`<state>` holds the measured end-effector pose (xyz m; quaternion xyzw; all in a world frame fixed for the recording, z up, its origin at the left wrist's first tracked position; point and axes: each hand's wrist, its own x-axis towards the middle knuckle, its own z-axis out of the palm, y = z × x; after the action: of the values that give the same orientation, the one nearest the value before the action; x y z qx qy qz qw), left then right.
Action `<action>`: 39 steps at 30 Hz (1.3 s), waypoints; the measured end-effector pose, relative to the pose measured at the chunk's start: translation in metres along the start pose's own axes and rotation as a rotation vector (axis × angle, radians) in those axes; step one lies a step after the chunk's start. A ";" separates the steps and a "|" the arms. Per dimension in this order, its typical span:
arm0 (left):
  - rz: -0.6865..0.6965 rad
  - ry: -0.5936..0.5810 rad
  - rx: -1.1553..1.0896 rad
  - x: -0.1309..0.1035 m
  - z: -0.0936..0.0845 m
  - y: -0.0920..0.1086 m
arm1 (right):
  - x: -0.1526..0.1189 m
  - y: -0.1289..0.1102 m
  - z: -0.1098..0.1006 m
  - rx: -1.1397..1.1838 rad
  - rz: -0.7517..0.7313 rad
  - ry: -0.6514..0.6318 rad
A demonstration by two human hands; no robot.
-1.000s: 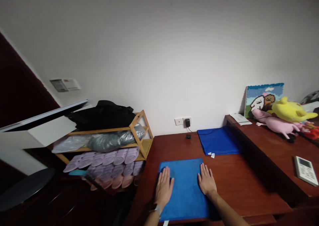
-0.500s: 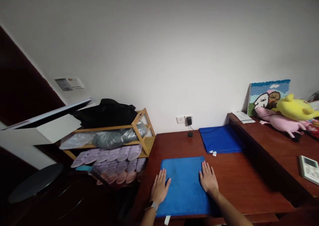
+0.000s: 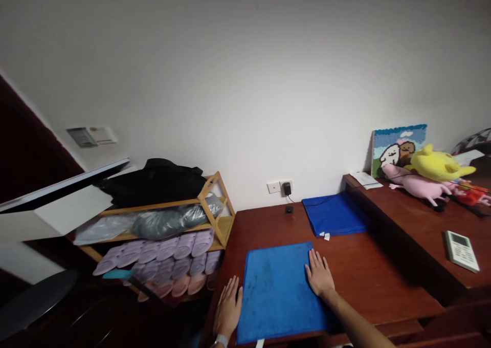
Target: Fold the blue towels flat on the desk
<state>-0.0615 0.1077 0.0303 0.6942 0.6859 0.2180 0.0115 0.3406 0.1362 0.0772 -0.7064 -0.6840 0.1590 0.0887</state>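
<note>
A light-blue folded cloth (image 3: 279, 291) lies flat on the reddish-brown desk (image 3: 368, 271), with a white tag at its front edge and dark smudges on its surface. Beside its left edge is my left hand (image 3: 228, 307), its fingers stretched out and holding nothing. My right hand (image 3: 319, 276) rests flat at the cloth's upper right edge, fingers extended, the fingertips near the corner. Farther back, against the wall, a darker blue folded cloth (image 3: 333, 215) lies with small white tags at its front.
Left of the desk, a wooden shoe rack (image 3: 222, 225) holds lilac slippers (image 3: 184, 245) and a black bag (image 3: 157, 181). At right, a raised brown surface carries plush toys (image 3: 425, 181), a picture (image 3: 399, 146) and a calculator-like device (image 3: 461, 249). A plugged adapter (image 3: 287, 188) sits on the wall.
My left hand has moved left and toward me, off the light-blue cloth to beside its edge. My right hand stays at the right edge. The view has shifted slightly right.
</note>
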 end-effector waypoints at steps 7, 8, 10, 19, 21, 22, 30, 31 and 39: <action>-0.015 0.018 0.000 0.000 0.006 -0.007 | 0.032 0.048 -0.018 0.023 -0.054 0.219; -0.016 0.021 0.000 0.000 0.007 -0.007 | 0.042 0.059 -0.027 -0.016 -0.045 0.252; -0.020 0.026 -0.003 0.000 0.007 -0.008 | 0.065 0.082 -0.044 -0.088 -0.002 0.283; -0.047 0.001 -0.036 0.000 0.002 -0.011 | 0.117 0.119 -0.043 -0.183 -0.004 0.139; -0.028 -0.010 -0.024 0.000 -0.001 -0.009 | 0.107 0.119 -0.034 -0.182 0.004 0.162; -0.016 -0.011 -0.014 0.001 -0.003 -0.008 | 0.101 0.119 -0.032 -0.181 -0.001 0.166; 0.059 -0.130 0.115 0.004 -0.025 0.014 | 0.026 0.118 -0.029 -0.139 -0.013 0.142; 0.072 -0.158 0.125 0.004 -0.029 0.015 | 0.014 0.117 -0.028 -0.131 -0.015 0.140; 0.065 -0.228 0.278 0.001 -0.062 -0.032 | -0.080 0.099 -0.001 -0.035 -0.036 0.156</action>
<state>-0.1116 0.0932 0.0771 0.7311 0.6809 0.0411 -0.0137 0.4332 0.0519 0.0527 -0.7057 -0.6903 0.0897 0.1323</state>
